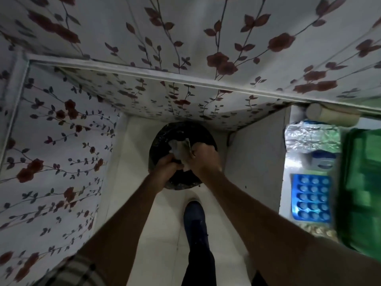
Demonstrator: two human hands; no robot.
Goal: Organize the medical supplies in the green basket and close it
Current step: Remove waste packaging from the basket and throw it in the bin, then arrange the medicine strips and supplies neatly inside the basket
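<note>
While both hands work over the bin, head view: person stands looking down, arms reaching to a black round bin on pale floor, mid-scene, far from body
L hand: curled at bin's near rim, fingers pressed together; can't tell if on rim or on the scrap
R hand: pinching crumpled whitish wrapper/paper over bin mouth
Green basket: far right edge on white shelf, blurred, well apart from hands; lid state can't tell
Supplies: blue blister pack, foil packet, white-blue pack just left of basket, not inside yet
Shoe: near side of bin
Risk: scrap may drop beside bin if let go off-centre; a quick turn in the tight space could knock packs off shelf
</note>
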